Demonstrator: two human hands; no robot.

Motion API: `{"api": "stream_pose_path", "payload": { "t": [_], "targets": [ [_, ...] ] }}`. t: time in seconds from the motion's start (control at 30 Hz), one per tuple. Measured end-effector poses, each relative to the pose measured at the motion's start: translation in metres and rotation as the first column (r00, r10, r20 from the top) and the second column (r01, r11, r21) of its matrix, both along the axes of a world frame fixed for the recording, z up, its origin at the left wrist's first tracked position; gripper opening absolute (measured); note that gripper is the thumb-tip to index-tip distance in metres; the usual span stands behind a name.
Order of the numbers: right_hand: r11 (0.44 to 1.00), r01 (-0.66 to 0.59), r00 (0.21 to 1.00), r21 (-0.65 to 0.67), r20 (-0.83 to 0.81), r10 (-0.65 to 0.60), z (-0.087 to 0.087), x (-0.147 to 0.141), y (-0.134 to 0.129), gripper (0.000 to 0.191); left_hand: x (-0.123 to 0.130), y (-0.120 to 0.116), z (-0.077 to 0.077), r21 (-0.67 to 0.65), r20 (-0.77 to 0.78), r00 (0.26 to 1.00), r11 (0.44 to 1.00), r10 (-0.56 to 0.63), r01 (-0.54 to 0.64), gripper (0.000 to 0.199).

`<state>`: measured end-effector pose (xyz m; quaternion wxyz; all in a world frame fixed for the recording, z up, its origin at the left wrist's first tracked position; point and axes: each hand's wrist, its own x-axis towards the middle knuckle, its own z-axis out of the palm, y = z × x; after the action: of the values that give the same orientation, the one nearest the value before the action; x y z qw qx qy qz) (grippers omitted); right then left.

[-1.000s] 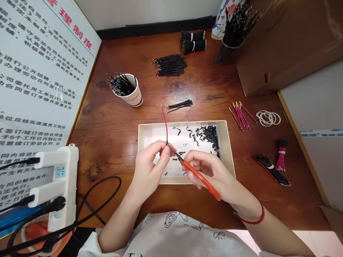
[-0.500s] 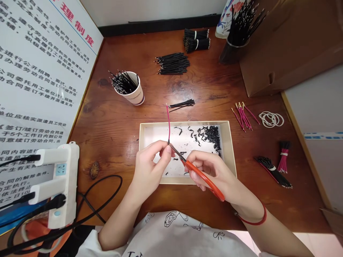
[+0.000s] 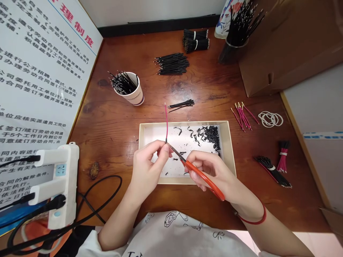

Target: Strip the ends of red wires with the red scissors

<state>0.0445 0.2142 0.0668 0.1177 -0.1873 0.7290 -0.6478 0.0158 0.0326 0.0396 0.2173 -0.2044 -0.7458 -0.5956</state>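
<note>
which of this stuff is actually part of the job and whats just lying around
Part of the job:
left hand, pinching a red wire
right hand, working orange-handled scissors
cardboard tray of black offcuts

Lying around:
paper cup of wires
rubber bands
power strip

Counter: shallow tray at centre, wire scraps inside; left hand holding a wire and right hand holding scissors above it. Behind tray, wire bundles. Left of it, paper cup of wires and power strip. Right, rubber bands; cardboard box behind them.
</note>
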Motion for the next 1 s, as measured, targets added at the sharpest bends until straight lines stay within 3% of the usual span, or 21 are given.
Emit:
{"api": "stream_pose_path", "payload": {
  "t": [0.53,0.8,1.0],
  "targets": [
    [1.000,0.001,1.000,0.000,0.012,-0.001,-0.0004,-0.0003,0.0016,0.033,0.0023,0.0007,0.0016,-0.043,-0.041,0.999,0.999,-0.012,0.010,0.026],
    [1.000,-0.012,1.000,-0.016,-0.017,0.012,-0.0037,-0.0008,0.0015,0.030,0.0012,0.0000,0.0022,-0.136,-0.192,0.979,0.987,0.062,-0.089,0.024],
    [1.000,0.001,0.999,-0.019,-0.052,-0.002,-0.0066,-0.0011,-0.0006,0.027,0.0023,0.0030,0.0009,-0.081,-0.226,0.972,0.993,0.067,-0.087,0.024]
  ]
}}
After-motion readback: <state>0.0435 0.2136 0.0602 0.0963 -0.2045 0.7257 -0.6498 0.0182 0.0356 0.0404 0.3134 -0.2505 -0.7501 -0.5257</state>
